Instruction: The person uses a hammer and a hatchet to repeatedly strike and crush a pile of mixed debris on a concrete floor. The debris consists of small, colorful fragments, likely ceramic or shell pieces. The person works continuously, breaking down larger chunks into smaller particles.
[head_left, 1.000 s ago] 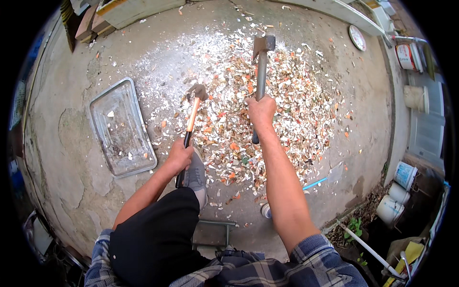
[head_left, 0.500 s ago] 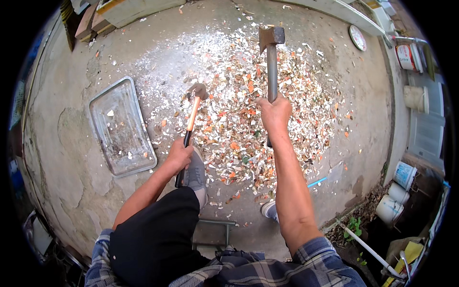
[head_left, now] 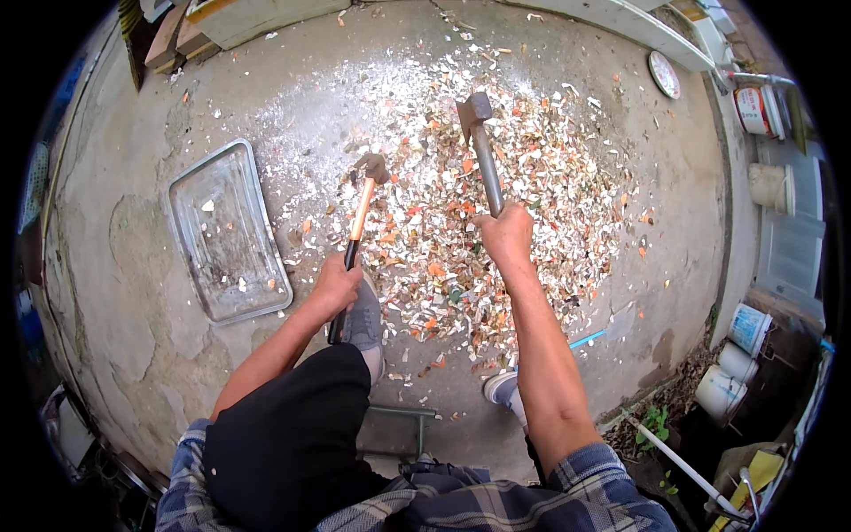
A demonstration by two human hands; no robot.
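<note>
My left hand (head_left: 337, 285) grips the black end of an orange-handled hammer (head_left: 362, 206), whose head rests at the left edge of a wide pile of broken white and orange shards (head_left: 479, 204) on the concrete floor. My right hand (head_left: 507, 235) is closed around the grey handle of a second, heavier hammer (head_left: 477, 133), held up over the middle of the pile with its head pointing away from me. My knees and grey shoes (head_left: 363, 319) sit just behind the pile.
A rectangular metal tray (head_left: 226, 232) with a few chips lies left of the pile. Bricks and a board (head_left: 191, 35) lie at the far left. A round plate (head_left: 663, 74), buckets (head_left: 749, 328) and white pipes (head_left: 678, 461) line the right side. A metal stool frame (head_left: 399, 426) is under me.
My right hand has swung the grey hammer: its head rose farther away over the pile, then came back slightly left and nearer. The left hand and orange hammer stayed still.
</note>
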